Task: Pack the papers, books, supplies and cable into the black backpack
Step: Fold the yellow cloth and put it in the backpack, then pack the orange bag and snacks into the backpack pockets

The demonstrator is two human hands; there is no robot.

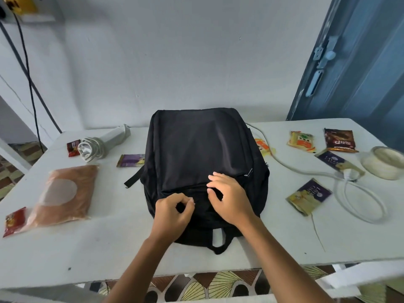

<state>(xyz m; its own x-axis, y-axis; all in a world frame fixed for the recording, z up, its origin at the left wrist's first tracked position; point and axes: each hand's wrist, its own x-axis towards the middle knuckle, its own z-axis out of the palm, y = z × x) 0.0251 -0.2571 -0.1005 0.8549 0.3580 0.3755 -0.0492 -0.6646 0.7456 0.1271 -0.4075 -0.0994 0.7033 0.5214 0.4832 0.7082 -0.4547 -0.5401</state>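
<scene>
The black backpack (196,149) lies flat in the middle of the white table (109,248), its carry handle toward me. My left hand (172,211) pinches the black fabric at the near pocket edge, fingers curled. My right hand (227,197) rests on the backpack beside it, fingers bent and touching the same pocket seam; whether it grips anything I cannot tell. A metal zipper pull (248,172) hangs just right of my right hand. A white cable (358,200) loops on the table to the right, with a plug (349,174) on it.
Snack packets lie scattered right (308,195), (340,139), (301,142) and left (131,160). An orange-filled clear pouch (65,193) and a red sachet (14,220) sit at the left. A coiled white cable with a power strip (102,143) is behind. A tape roll (384,162) sits far right.
</scene>
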